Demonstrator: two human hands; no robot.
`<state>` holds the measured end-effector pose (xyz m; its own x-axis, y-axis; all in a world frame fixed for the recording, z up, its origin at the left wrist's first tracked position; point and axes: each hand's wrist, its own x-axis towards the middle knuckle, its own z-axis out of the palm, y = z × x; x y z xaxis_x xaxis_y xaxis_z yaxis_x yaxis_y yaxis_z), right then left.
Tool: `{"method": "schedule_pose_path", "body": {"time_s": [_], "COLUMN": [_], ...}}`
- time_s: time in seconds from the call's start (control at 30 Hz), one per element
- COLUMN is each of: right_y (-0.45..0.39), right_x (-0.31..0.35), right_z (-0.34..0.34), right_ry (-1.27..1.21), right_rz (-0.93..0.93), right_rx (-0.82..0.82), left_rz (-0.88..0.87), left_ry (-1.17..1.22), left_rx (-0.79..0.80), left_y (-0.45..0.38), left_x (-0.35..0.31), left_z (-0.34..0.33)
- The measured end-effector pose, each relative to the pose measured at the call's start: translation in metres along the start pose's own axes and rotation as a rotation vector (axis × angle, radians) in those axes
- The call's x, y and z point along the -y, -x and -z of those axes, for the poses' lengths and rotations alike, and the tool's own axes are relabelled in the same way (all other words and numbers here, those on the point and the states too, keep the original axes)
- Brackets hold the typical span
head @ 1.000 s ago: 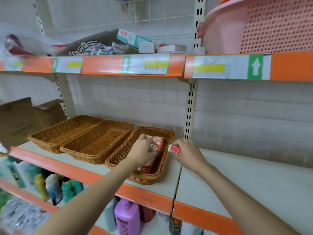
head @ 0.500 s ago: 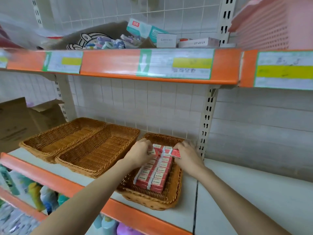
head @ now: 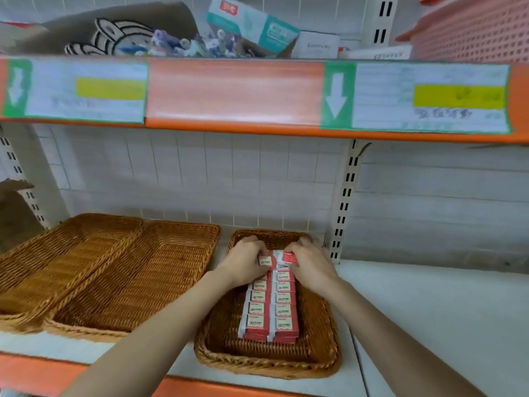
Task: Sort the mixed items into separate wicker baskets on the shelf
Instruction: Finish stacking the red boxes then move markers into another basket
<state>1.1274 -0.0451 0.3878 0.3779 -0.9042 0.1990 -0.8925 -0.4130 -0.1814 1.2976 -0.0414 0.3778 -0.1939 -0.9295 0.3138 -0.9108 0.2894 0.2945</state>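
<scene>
Reaching into the right basket (head: 326, 359), both hands grip small red-and-white boxes at the far end of the stack (head: 270, 310). The left hand (head: 246, 266) pinches one box (head: 265, 259) with curled fingers; the right hand (head: 310, 265) pinches another (head: 289, 257). Stacked boxes run from the hands toward the near rim. Two baskets (head: 114, 270) sit left

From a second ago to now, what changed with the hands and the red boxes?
A second ago the left hand held boxes above the right basket and the right hand pinched one beside it. Now both hands grip the far end of two rows of red boxes lying in that basket. The two left baskets stayed empty.
</scene>
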Motion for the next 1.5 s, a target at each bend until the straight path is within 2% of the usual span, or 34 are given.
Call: {"method": "schedule_pose_path", "body": {"time_s": [0.33, 0.8, 1.23, 1.5], "right_y": [-0.002, -0.003, 0.001, 0.001], "right_x": [0.002, -0.001, -0.002, 0.001], "right_z": [-0.011, -0.017, -0.018, -0.018], "right_ry": [-0.045, -0.048, -0.153, -0.077], "right_rz": [0.049, 0.076, 0.080, 0.046], "right_rx": [-0.015, -0.027, -0.067, 0.014], "left_rz": [-0.014, 0.058, 0.061, 0.068], "left_ry": [0.050, -0.039, -0.060, -0.052], "left_rx": [-0.033, -0.001, 0.015, 0.008], "left_y": [0.003, 0.006, 0.007, 0.008], "left_x": [0.006, 0.004, 0.003, 0.002], "left_z": [-0.008, -0.006, -0.005, -0.005]}}
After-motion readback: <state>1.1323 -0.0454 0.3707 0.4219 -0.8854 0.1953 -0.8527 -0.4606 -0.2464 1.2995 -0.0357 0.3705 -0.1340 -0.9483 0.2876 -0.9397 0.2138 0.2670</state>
